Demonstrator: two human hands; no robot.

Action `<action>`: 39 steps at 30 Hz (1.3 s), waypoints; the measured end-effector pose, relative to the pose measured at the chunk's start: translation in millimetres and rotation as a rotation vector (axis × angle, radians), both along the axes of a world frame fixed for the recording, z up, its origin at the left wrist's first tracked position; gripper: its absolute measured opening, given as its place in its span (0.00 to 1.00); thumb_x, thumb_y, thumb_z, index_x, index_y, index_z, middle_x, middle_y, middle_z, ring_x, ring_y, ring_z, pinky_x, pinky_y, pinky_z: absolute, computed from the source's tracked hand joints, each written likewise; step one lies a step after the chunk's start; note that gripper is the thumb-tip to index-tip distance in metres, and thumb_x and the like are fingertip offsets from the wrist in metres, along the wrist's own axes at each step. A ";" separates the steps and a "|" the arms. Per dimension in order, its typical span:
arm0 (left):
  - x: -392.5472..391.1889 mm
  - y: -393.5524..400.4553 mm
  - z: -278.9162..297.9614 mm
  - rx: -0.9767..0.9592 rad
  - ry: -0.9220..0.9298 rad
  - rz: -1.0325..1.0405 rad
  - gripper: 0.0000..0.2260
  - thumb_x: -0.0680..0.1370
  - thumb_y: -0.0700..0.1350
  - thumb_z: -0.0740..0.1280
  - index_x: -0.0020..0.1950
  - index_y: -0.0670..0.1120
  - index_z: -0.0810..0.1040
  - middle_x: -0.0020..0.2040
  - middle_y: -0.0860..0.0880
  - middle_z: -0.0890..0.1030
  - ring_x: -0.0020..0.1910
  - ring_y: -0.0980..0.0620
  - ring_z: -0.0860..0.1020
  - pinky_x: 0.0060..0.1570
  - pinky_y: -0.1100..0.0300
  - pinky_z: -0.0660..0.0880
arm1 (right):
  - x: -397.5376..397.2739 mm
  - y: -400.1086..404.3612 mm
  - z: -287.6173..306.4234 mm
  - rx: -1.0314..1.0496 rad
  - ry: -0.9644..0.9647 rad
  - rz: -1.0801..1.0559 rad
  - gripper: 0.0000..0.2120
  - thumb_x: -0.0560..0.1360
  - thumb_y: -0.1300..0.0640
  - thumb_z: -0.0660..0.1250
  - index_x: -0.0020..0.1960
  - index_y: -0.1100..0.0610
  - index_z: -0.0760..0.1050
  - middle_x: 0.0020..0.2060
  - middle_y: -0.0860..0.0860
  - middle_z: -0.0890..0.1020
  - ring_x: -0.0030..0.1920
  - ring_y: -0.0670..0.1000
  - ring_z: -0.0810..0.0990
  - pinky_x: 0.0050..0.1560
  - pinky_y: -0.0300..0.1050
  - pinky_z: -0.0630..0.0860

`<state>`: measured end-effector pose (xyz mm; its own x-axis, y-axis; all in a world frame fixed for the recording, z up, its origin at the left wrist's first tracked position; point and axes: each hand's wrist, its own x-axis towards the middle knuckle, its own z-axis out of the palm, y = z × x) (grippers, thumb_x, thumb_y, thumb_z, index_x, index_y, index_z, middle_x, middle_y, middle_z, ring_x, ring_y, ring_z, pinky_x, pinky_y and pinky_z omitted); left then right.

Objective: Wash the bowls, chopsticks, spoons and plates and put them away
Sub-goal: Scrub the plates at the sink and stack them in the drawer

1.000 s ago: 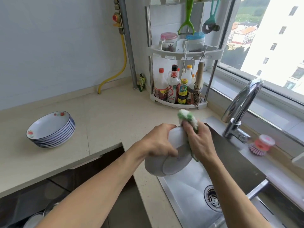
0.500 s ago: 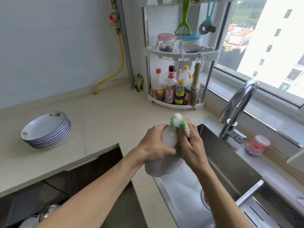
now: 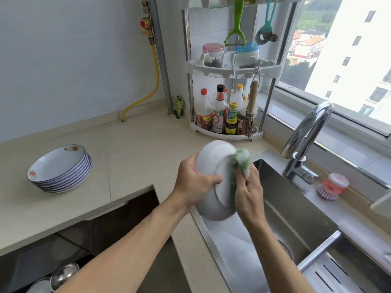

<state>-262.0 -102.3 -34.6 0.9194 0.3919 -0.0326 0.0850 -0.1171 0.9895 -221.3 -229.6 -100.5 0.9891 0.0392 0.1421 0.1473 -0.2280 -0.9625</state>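
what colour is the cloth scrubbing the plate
Green and white cloth, head view.

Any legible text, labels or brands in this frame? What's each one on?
None legible.
Sauce bottles on the corner rack: printed labels, too blurred to read.
Green packet by the pipe: print too small.
Stacked plates: flower pattern only, no text.
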 end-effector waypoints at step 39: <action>-192.2 156.3 12.3 -0.372 -0.022 0.674 0.18 0.69 0.29 0.73 0.55 0.44 0.81 0.46 0.44 0.85 0.43 0.47 0.84 0.40 0.58 0.79 | -175.3 206.2 31.9 -0.043 -0.021 0.616 0.29 0.77 0.40 0.51 0.71 0.53 0.73 0.69 0.51 0.76 0.72 0.53 0.70 0.73 0.57 0.65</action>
